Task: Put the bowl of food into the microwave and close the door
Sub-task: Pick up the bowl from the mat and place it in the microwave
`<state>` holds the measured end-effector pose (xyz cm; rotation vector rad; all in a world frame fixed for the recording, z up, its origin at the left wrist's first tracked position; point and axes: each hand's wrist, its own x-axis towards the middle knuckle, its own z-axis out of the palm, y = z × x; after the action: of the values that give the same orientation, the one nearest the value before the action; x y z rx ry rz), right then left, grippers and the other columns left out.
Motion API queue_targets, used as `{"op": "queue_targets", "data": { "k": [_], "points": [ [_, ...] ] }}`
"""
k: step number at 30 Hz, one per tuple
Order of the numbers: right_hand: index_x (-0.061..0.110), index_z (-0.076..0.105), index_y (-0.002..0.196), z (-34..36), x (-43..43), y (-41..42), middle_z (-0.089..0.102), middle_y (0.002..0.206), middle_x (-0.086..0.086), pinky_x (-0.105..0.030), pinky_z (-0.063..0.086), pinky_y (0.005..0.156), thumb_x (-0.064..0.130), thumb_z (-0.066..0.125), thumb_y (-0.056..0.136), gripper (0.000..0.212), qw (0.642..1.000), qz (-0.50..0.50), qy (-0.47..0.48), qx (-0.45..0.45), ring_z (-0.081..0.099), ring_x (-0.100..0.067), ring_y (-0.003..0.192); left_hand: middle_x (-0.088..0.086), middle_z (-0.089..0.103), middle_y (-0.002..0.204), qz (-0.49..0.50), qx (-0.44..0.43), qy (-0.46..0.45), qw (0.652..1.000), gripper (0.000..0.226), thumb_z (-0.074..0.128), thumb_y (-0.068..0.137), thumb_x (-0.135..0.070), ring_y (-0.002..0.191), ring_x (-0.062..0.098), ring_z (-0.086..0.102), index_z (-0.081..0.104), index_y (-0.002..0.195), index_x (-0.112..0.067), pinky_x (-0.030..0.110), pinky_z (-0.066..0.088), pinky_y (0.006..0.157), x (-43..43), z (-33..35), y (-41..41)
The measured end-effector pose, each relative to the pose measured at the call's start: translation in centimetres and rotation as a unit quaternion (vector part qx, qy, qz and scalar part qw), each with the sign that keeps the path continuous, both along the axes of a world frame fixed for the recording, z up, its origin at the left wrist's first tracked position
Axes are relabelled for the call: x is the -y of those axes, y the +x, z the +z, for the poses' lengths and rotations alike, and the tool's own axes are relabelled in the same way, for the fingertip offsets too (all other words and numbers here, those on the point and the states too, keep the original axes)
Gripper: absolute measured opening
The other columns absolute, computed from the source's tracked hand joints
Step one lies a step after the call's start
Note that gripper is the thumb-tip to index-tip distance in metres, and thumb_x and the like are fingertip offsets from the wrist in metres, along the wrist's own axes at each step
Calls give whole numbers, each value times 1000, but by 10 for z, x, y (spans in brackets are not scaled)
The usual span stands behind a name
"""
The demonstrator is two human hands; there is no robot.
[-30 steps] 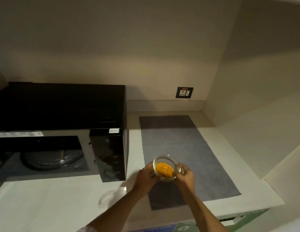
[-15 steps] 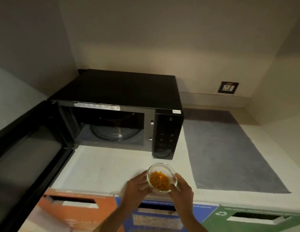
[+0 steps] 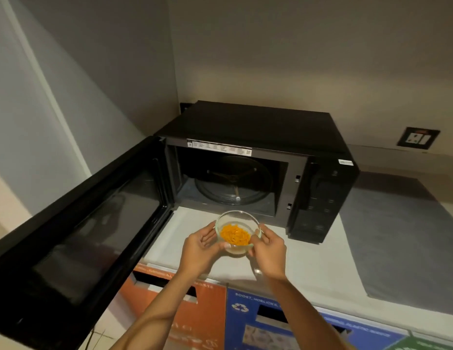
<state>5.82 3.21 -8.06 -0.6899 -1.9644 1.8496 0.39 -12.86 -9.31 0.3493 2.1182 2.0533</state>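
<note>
Right now both hands hold a small clear glass bowl (image 3: 236, 231) with orange food (image 3: 235, 234) inside, lifted above the white countertop (image 3: 316, 269) just in front of the microwave opening. Left hand (image 3: 199, 251) clamped on the bowl's left side, thumb on the near rim, fingers curled round the wall; right hand (image 3: 268, 251) clamped on the right side, fingers against the glass. Bowl upright, not inside yet. Black microwave oven (image 3: 266, 132) sits on the counter in the back left corner, cavity empty except a round glass turntable (image 3: 234, 183). Its black door (image 3: 79, 231) is swung wide open to the left, hinge on the left edge, dark window facing the camera. Control panel (image 3: 321, 195) on the microwave's right front. Grey rectangular mat (image 3: 407, 238) lies flat on the counter right of the microwave, touching or just beside its base. Wall socket plate (image 3: 418, 140) on the back wall above the mat. Below the counter edge, an orange bin front (image 3: 200, 322) and a blue bin front (image 3: 268, 324) with slots, text too blurry to read fully.
</note>
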Motion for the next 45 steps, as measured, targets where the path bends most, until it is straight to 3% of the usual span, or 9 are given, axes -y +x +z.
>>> {"op": "queue_targets", "data": {
  "k": [4, 7, 12, 18, 22, 27, 33, 39, 45],
  "points": [
    [28, 72, 113, 13, -3, -45, 78, 93, 8, -32, 58, 68, 17, 63, 83, 33, 999, -16, 46, -16, 68, -11, 74, -4, 67, 113, 41, -11, 38, 998, 72, 82, 66, 3, 97, -4, 66, 54, 132, -5, 10, 52, 75, -10, 2, -38],
    [19, 65, 127, 23, -12, -86, 75, 113, 2, -44, 58, 87, 25, 64, 85, 42, 996, -36, 79, -13, 71, -19, 99, 4, 66, 120, 61, -40, 49, 996, 66, 78, 72, 3, 108, 9, 64, 53, 133, -4, 12, 53, 82, -23, 6, -68],
    [18, 66, 124, 28, -33, -151, 76, 106, -2, -43, 58, 89, 30, 64, 82, 44, 994, -41, 97, -5, 71, -20, 97, 4, 64, 122, 72, -61, 56, 994, 64, 75, 77, 2, 114, 15, 62, 50, 135, -2, 18, 53, 89, -47, 11, -135],
    [17, 71, 85, 17, -58, -215, 68, 82, -3, -47, 59, 85, 28, 66, 84, 12, 998, -48, 33, 32, 68, -25, 84, 4, 67, 120, 61, -98, -23, 993, 50, 78, 77, -14, 114, 15, 62, 61, 122, -3, 25, 52, 92, -67, 0, -204],
    [29, 57, 67, 15, -64, -240, 62, 74, 1, -47, 59, 86, 22, 63, 88, 23, 999, -20, -8, 27, 62, -20, 70, 13, 73, 111, 71, -103, -56, 991, 46, 81, 74, -20, 106, 21, 68, 66, 114, -3, 37, 54, 95, -76, -10, -234],
    [4, 69, 103, 15, -70, -263, 65, 93, -15, -51, 56, 79, 5, 57, 91, 17, 1000, -6, -7, -6, 59, -28, 79, 12, 75, 102, 86, -107, -87, 987, 40, 82, 73, -23, 96, 24, 70, 70, 107, -6, 39, 56, 90, -84, -15, -259],
    [0, 67, 111, 7, -77, -272, 68, 107, -24, -29, 49, 57, 4, 56, 91, 23, 1000, -3, 2, -7, 59, -28, 82, 3, 71, 110, 76, -120, -86, 986, 49, 82, 73, -16, 101, 13, 64, 66, 118, -10, 23, 47, 87, -90, -18, -271],
    [3, 66, 115, 3, -83, -283, 67, 117, -21, -53, 51, 97, 5, 58, 89, 27, 999, -17, 33, 1, 63, -36, 109, 12, 69, 119, 66, -92, -74, 991, 51, 82, 73, -10, 111, 25, 64, 64, 121, -8, 39, 49, 101, -94, -20, -275],
    [8, 64, 122, 0, -82, -280, 64, 125, -19, -50, 48, 102, 12, 56, 92, 31, 997, 7, 76, 25, 59, -38, 117, 12, 67, 124, 45, -93, -120, 987, 54, 79, 77, -14, 116, 24, 62, 60, 127, -11, 33, 47, 101, -91, -12, -270]
  ]
}}
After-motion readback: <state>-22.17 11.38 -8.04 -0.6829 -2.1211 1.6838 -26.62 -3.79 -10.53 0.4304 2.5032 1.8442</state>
